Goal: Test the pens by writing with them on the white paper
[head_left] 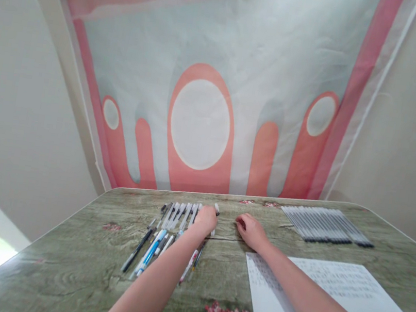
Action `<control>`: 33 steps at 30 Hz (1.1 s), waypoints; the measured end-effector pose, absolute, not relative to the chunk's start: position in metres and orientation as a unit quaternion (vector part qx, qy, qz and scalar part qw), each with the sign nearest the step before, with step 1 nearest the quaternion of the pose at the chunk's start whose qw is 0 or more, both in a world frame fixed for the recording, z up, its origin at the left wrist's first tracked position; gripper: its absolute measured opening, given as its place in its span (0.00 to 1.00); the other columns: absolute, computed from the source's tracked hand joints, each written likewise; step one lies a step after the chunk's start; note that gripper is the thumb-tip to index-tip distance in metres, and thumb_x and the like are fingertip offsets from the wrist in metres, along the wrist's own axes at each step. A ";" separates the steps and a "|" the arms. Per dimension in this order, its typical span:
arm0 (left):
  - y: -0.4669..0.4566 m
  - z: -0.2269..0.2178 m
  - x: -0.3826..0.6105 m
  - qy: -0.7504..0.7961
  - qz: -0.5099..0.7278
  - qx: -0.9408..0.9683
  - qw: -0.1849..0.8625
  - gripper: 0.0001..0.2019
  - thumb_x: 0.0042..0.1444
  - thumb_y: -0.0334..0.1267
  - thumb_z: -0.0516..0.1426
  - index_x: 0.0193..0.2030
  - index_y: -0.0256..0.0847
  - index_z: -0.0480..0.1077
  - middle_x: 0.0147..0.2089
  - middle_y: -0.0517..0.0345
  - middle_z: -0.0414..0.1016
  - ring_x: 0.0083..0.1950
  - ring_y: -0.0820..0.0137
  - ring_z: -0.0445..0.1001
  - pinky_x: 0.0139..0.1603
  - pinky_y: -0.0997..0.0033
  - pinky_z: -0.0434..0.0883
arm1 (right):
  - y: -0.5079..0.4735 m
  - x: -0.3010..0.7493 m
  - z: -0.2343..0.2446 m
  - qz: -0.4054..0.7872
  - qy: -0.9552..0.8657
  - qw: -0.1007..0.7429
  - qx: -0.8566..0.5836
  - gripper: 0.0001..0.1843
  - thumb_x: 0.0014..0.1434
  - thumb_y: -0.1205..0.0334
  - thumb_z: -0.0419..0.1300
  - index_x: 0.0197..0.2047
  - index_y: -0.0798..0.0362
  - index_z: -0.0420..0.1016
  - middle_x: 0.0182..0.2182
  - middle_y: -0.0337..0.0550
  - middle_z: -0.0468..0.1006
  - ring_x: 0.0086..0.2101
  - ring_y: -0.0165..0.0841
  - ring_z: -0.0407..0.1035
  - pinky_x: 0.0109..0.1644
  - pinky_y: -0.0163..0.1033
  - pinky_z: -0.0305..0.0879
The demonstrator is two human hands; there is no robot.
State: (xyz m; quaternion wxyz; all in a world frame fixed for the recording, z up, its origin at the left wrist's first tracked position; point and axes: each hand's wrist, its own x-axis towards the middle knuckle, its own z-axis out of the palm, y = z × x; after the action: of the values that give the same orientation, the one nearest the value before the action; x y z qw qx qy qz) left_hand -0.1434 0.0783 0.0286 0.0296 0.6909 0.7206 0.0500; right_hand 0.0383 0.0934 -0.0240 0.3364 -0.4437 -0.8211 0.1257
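My left hand (206, 219) is over the right end of a row of white pens (184, 216) on the table. Its fingers are bent down and closed, and whatever they grip is hidden. Just beside it, on its right, a white pen with a dark end (216, 209) shows partly. My right hand (252, 231) rests on the tabletop a little further right, its fingers curled in with nothing visible in them. Below the row, nearer me, lie a black pen (134, 252), a blue and white pen (151, 253) and a white and red pen (189, 267).
A neat row of clear pens with dark ends (324, 225) lies at the back right. Under my right forearm is a white printed sheet (332, 289). The wood-patterned table (71, 255) meets a pink and grey wall hanging (201, 123) behind.
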 end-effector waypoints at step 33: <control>0.009 0.042 -0.101 0.732 0.100 0.659 0.142 0.25 0.38 0.24 0.56 0.48 0.28 0.62 0.41 0.31 0.71 0.45 0.50 0.70 0.43 0.54 0.66 | 0.092 0.037 -0.026 0.144 -0.826 0.335 -0.431 0.08 0.53 0.69 0.50 0.34 0.54 0.69 0.32 0.41 0.69 0.31 0.29 0.64 0.36 0.31 0.57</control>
State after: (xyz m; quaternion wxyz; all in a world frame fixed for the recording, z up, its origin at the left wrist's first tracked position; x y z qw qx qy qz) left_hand -0.1010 0.0088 0.0422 0.1418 0.6590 0.7319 0.0999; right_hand 0.0372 0.0924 -0.0261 0.3345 -0.4305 -0.8258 0.1439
